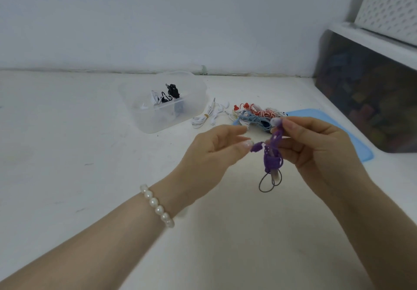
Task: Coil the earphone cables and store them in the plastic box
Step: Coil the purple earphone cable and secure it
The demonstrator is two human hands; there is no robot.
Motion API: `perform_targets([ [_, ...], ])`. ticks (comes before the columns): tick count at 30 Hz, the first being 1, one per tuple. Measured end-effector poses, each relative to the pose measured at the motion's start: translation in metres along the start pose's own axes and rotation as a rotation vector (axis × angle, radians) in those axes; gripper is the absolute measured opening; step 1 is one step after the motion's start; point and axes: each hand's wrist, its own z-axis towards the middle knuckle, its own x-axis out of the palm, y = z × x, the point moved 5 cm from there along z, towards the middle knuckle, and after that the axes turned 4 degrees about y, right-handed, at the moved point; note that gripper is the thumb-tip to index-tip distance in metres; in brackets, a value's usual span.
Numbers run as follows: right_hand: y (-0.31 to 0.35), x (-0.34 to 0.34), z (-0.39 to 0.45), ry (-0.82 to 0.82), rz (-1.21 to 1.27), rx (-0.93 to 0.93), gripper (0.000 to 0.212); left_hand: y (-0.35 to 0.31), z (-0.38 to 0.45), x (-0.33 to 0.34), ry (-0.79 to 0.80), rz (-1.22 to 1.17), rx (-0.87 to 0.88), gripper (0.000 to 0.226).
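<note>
Two hands meet over the white tabletop (pixel 67 154), and we size things up from there down. The plastic box (pixel 162 102) sits well ahead and to the left, already holding black and white sets, with a loose pile of earphones (pixel 252 114) beside it. Our right hand (pixel 320 149) has its grip closed on the purple earphone bundle (pixel 272 154), which hangs roughly upright, long axis vertical. Our left hand (pixel 214 154) pinches what looks like a purple earbud (pixel 256 147) just beside it, though blur hides detail. The left hand lies nearer the box.
</note>
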Motion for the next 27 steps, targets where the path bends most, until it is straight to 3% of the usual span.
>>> perform_targets([
  [4,0.002,-0.001,0.001,0.03,0.157,0.062,0.018,0.008,0.0,0.009,0.124,0.025,-0.037,0.043],
  [11,-0.003,0.007,-0.003,0.16,0.225,0.168,0.015,0.011,-0.002,0.024,0.294,-0.343,-0.104,0.038],
  [15,-0.005,0.007,-0.002,0.15,0.194,0.174,0.027,0.009,0.0,0.018,0.202,-0.364,-0.082,0.017],
  [17,-0.003,0.005,-0.002,0.136,0.125,0.141,0.022,0.009,0.001,0.013,0.145,-0.344,-0.1,0.014],
  [20,0.001,0.003,-0.002,0.116,-0.021,0.06,0.013,0.01,0.003,0.005,0.074,-0.26,-0.119,0.015],
  [27,0.0,0.003,-0.001,0.105,-0.102,0.01,0.023,0.006,0.006,-0.01,-0.09,-0.225,-0.064,0.028],
])
